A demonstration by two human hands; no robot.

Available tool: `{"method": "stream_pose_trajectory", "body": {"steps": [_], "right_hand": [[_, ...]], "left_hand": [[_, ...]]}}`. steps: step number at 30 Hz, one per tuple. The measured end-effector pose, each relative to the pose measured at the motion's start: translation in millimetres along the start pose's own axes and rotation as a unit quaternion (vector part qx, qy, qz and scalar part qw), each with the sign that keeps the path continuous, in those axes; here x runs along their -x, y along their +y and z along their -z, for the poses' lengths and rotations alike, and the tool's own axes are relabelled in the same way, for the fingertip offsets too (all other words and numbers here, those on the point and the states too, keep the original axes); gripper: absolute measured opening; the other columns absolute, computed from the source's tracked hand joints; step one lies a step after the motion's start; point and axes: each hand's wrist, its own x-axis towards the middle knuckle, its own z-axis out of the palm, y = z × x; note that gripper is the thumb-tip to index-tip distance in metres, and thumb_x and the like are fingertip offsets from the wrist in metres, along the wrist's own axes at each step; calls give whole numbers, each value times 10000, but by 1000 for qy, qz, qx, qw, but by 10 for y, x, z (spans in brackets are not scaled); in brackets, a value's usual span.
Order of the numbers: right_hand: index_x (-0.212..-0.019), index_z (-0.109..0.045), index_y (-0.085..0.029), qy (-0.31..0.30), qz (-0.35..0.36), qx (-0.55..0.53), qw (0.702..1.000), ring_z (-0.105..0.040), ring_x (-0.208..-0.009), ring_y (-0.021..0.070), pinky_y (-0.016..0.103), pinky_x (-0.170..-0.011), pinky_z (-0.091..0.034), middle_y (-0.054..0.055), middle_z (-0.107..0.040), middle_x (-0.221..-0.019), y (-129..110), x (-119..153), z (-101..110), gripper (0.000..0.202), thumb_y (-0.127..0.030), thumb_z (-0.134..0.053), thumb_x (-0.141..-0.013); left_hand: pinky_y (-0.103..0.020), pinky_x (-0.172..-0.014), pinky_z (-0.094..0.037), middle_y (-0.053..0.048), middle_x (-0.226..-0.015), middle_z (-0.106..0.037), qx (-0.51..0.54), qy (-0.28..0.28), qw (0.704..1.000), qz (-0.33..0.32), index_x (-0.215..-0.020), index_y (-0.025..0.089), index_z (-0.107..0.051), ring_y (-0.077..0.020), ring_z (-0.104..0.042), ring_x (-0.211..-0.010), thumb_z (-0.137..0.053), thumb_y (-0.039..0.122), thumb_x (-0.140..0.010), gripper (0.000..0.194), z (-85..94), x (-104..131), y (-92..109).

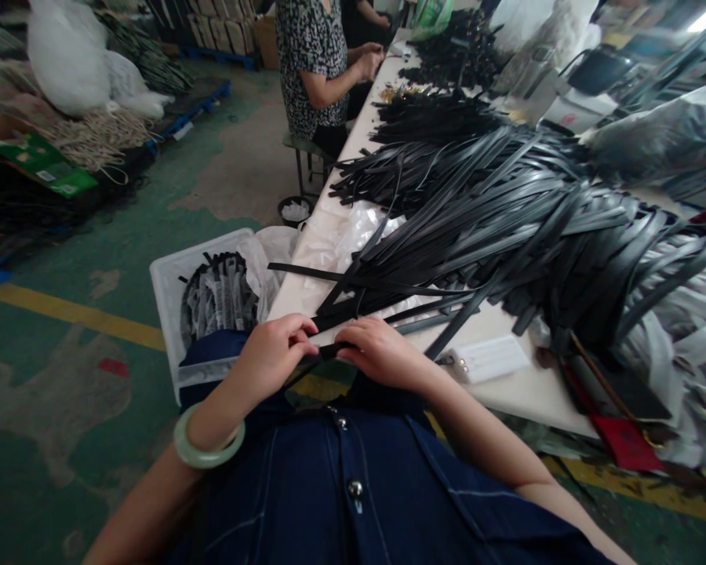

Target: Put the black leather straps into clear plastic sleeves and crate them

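Note:
Close in front of my body, a short stretch of black strap [329, 350] runs between my two hands. My left hand [274, 353], with a pale green bangle [209, 441] on its wrist, pinches the strap's left side between thumb and bent fingers. From the right, my right hand [377, 350] is closed over the same strap, fingers curled on top. A dark strip hangs below the left fingers. Just beyond the hands, a large heap of flat black straps [482, 212] covers much of the white table [506, 396]; several loose ends stick out towards me.
A white bin [168, 314] with bundled, wrapped black pieces stands left of the table. Clear plastic bags [362, 231] lie near the table's left edge. A white box-like object [489, 359] sits at the near edge. Farther off, a co-worker [313, 78] sits on a stool [303, 145].

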Motion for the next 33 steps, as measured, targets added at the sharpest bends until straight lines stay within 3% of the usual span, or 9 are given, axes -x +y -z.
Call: {"method": "stream_pose_trajectory", "body": {"steps": [4, 8, 12, 17, 25, 28, 31, 33], "right_hand": [[-840, -641, -136, 17, -34, -2, 999, -592, -747, 168, 266, -706, -379, 63, -656, -771, 20, -10, 12, 156, -175, -521, -934], [-850, -647, -137, 27, -13, -21, 999, -597, -762, 168, 262, -717, -380, 60, -666, -793, 24, -35, -16, 112, -192, -570, -912], [-876, -648, -132, 43, -54, -18, 997, -588, -739, 164, 254, -687, -379, 57, -657, -777, 87, -8, 3, 112, -195, -564, -916], [-861, -658, -140, 57, -37, -30, 997, -599, -756, 162, 253, -700, -376, 51, -669, -785, 35, -57, -34, 96, -194, -590, -902], [-804, -664, -153, 65, -63, 12, 996, -616, -739, 175, 267, -694, -384, 48, -675, -745, 79, -112, -88, 121, -229, -619, -886], [-863, -675, -172, 148, -64, 22, 987, -633, -823, 205, 331, -850, -408, 67, -707, -836, 19, -125, -180, 117, -286, -651, -871], [-927, -677, -200, 332, -133, 17, 934, -611, -968, 259, 437, -982, -371, 96, -712, -948, -33, 28, -289, 196, -384, -625, -882], [-856, -679, -196, 371, -194, -80, 905, -631, -912, 263, 436, -917, -431, 108, -712, -873, -43, 125, -365, 302, -457, -542, -918]], "left_hand": [[-258, -656, -462, 39, -643, -713, -4, 19, 1000, 7, -848, 204, -657, -169, -674, -650, -604, 121, -728, 155, -16, -37, 1], [-258, -699, -461, 38, -677, -712, 1, 8, 1000, -15, -902, 205, -668, -159, -668, -678, -608, 133, -754, 175, -49, -81, 13], [-267, -688, -454, 23, -678, -705, -12, 51, 999, 11, -893, 192, -662, -170, -659, -679, -626, 174, -765, 134, -36, -104, -20], [-281, -715, -454, 10, -712, -703, -19, 52, 998, -27, -922, 196, -666, -177, -659, -721, -581, 150, -788, 166, -127, -167, 45], [-283, -696, -465, 9, -697, -694, 16, 84, 996, -24, -890, 196, -663, -172, -652, -699, -592, 151, -776, 142, -272, -269, 39], [-274, -698, -479, 4, -729, -705, 39, 94, 994, -29, -885, 197, -663, -170, -663, -720, -589, 151, -777, 138, -328, -327, 45], [-278, -725, -490, -4, -746, -711, 56, 157, 986, -7, -883, 188, -657, -173, -671, -738, -604, 175, -780, 117, -273, -320, 9], [-281, -731, -494, -11, -749, -712, 74, 194, 978, 4, -875, 178, -651, -171, -671, -727, -622, 189, -777, 104, -220, -294, 0]]}}
